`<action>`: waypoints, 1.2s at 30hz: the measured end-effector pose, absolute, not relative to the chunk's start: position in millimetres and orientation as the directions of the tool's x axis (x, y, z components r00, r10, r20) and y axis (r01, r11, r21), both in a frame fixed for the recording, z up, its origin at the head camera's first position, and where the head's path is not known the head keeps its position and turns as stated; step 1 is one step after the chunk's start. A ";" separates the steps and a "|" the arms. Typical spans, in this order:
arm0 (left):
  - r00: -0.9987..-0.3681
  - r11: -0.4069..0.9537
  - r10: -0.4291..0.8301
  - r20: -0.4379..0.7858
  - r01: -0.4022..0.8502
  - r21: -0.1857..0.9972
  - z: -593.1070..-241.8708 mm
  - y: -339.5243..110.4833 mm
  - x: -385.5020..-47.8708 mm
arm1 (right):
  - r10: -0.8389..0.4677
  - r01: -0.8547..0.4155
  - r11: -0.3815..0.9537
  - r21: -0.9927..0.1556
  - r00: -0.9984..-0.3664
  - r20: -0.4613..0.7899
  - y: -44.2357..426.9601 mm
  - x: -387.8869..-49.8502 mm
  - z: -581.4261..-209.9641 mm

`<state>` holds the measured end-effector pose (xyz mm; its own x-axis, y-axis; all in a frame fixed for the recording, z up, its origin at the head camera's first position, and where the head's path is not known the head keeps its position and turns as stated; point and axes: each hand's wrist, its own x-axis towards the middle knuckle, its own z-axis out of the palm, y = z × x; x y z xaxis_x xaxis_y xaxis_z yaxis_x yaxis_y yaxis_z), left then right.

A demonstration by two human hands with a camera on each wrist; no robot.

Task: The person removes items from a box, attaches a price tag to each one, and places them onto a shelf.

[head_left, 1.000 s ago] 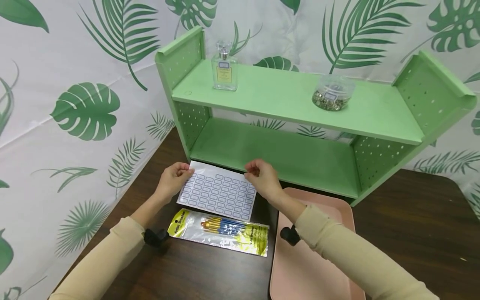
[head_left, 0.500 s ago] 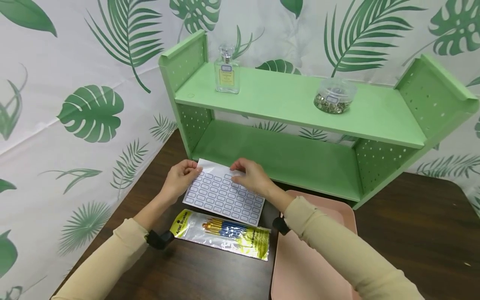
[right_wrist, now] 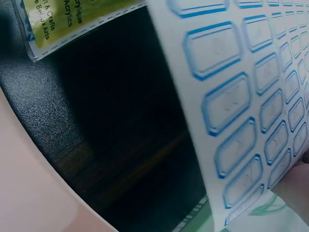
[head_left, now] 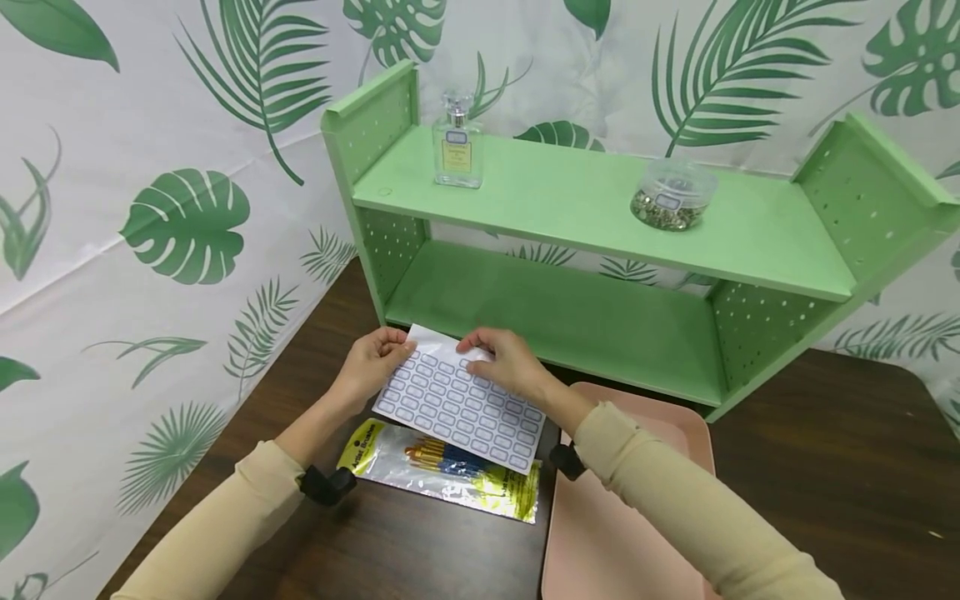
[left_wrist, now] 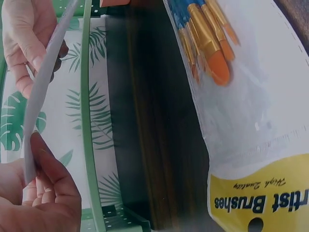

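A white sheet of blue-bordered label stickers (head_left: 457, 412) is held up over the table, tilted, its lower edge overlapping a clear packet of artist brushes (head_left: 375, 458). My left hand (head_left: 369, 367) pinches the sheet's upper left corner between thumb and fingers. Along the top edge, my right hand (head_left: 510, 367) grips it with thumb in front and fingers behind. In the left wrist view the sheet (left_wrist: 41, 92) appears nearly edge-on between both hands. The right wrist view shows rows of stickers on the sheet (right_wrist: 231, 106) close up.
A green two-tier shelf (head_left: 555, 308) stands behind the hands. On its top tier are a labelled perfume bottle (head_left: 457, 158) and a labelled round clear jar (head_left: 671, 200) with small metallic-looking bits. A pink tray (head_left: 615, 533) lies under the right forearm on the dark wooden table (head_left: 420, 550).
The sheet has shifted right and tilted, now covering part of the brush packet. My right hand has moved left along its top edge; my left hand has moved slightly right with the corner.
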<state>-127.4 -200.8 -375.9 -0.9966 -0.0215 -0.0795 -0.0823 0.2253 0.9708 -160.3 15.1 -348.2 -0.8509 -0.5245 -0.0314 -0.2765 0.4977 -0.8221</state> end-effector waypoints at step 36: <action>-0.985 0.121 0.009 -0.169 -0.167 0.979 -380.6 -190.8 -125.1 | -0.555 -0.208 0.424 -0.882 -0.829 -0.071 29.3 -157.7 -346.4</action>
<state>-125.1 -190.8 -380.6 -0.9855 0.0094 -0.1695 -0.1671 0.1209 0.9785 -157.7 29.3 -346.4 -0.8291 -0.5545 -0.0711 -0.2077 0.4236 -0.8817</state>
